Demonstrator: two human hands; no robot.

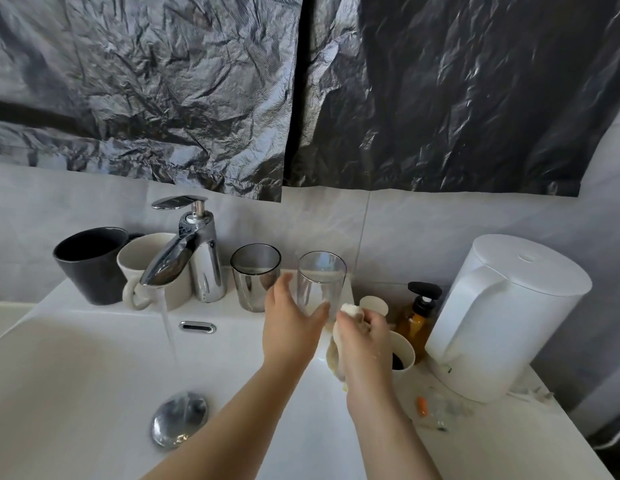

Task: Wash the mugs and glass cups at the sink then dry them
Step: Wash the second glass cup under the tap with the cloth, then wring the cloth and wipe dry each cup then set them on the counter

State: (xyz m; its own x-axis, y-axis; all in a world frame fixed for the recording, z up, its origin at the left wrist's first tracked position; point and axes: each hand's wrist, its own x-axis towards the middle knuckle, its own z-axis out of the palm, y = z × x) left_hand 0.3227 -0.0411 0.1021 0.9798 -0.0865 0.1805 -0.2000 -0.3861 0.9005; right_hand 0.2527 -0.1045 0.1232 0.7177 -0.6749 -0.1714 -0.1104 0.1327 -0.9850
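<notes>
My left hand (pixel 290 323) grips a clear glass cup (pixel 321 277) around its lower part, at the back right rim of the white sink (pixel 76 368). Right beside it, my right hand (pixel 365 337) clutches a pale wet cloth or sponge (pixel 350 311), which also hangs below the hand. A smoky glass cup (pixel 254 275) stands just left of the clear one. Behind the chrome faucet (pixel 197 258) sit a cream mug (pixel 142 271) and a dark grey mug (pixel 92 263). Water runs from the faucet into the basin.
A white electric kettle (pixel 505 313) stands on the counter at right. Next to it are an amber pump bottle (pixel 419 317) and a white cup (pixel 403 355) with dark contents. Small debris lies on the counter. The drain (pixel 180 417) is in the basin. Black plastic sheeting covers the wall.
</notes>
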